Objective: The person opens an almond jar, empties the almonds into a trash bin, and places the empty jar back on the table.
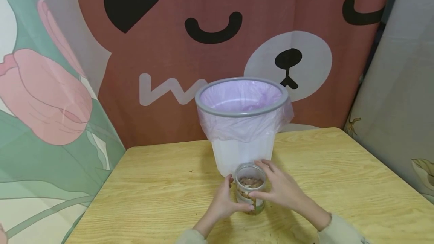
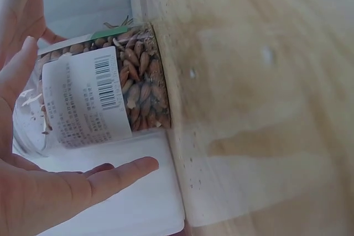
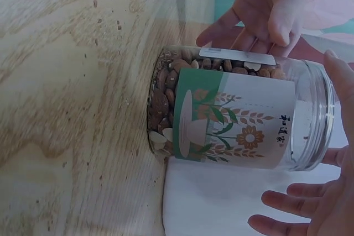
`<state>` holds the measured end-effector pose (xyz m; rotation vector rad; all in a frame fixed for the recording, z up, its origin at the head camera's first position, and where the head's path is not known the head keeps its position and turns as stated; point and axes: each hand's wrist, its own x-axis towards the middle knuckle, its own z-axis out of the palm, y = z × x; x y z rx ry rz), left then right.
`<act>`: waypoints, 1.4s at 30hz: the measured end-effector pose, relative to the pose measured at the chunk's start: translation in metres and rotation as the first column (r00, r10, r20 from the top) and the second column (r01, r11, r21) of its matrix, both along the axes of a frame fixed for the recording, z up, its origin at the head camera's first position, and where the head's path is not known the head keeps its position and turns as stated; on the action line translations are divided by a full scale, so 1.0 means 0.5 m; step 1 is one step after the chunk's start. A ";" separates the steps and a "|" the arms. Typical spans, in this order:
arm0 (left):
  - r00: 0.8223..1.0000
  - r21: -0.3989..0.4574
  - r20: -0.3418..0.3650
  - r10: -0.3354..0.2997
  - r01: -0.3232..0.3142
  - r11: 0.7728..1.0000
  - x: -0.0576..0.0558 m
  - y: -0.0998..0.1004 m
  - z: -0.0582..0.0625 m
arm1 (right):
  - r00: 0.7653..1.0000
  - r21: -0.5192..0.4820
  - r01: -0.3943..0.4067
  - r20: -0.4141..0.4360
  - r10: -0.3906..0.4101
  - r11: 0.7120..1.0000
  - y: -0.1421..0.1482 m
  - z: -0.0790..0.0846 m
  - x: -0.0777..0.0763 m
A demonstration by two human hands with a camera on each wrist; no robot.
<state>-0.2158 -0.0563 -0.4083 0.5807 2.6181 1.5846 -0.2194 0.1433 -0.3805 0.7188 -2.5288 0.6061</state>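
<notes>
A clear plastic jar (image 1: 250, 191) of almonds stands upright on the wooden table, its top uncovered. In the left wrist view, a white label with a barcode (image 2: 105, 81) shows on its side. A green and white label with a printed plant (image 3: 232, 120) faces the right wrist camera. My left hand (image 1: 225, 201) is at the jar's left, fingers extended and spread, thumb near the front. On the other side, my right hand (image 1: 283, 189) has its thumb close to the rim and its fingers spread behind. Neither hand's fingers curl around the jar.
Right behind the jar stands a white bin (image 1: 242, 151) with a grey rim and a purple liner bag folded over it. Small dark crumbs dot the wooden table (image 1: 152, 195). Printed curtains (image 1: 162, 123) hang behind and at both sides.
</notes>
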 end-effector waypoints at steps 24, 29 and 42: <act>0.999 0.047 0.014 -0.042 0.041 0.998 -0.007 0.023 -0.005 | 0.999 -0.033 0.004 0.052 -0.003 0.999 -0.023 -0.005 0.000; 0.999 0.052 0.015 -0.048 0.048 0.997 -0.007 0.025 -0.007 | 0.999 -0.035 0.000 0.032 0.002 0.999 -0.026 -0.006 -0.001; 0.997 0.063 0.016 -0.073 0.072 0.995 -0.002 0.025 -0.001 | 0.998 -0.042 0.048 0.035 -0.046 0.998 -0.041 -0.007 0.006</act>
